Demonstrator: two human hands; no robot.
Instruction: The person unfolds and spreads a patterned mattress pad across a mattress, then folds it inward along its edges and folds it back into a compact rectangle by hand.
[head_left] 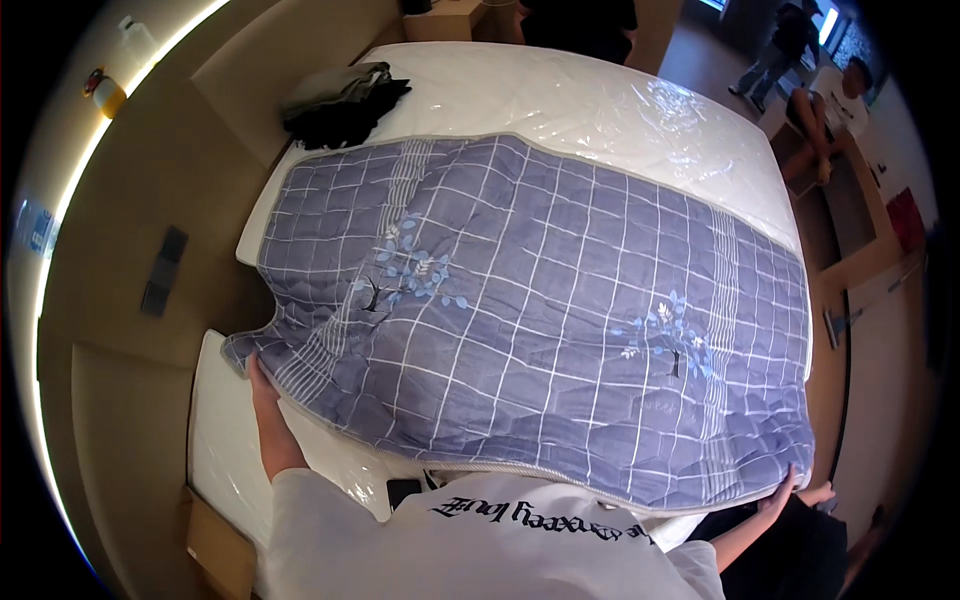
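Note:
A grey-blue quilted bed cover (560, 260) with white check lines and blue tree motifs spreads across the mattress, its near edge lifted in a curve before me. At the near left corner, my left hand (256, 372) is closed on the edge, its fingers partly hidden by the fabric. My right hand (782, 492) grips the near right corner, with the cloth bunched around it. Folds run between the two corners. Beneath lies a white mattress (600, 95) in shiny clear plastic, showing beyond the cover and at the near left.
Dark folded clothes (345, 108) lie at the mattress's far left. A padded headboard (130, 260) and lit ledge line the left side. Beside my right hand is another person's hand (815, 495); a seated person (835, 105) and others are farther off. A dark phone-like object (404, 493) lies near me.

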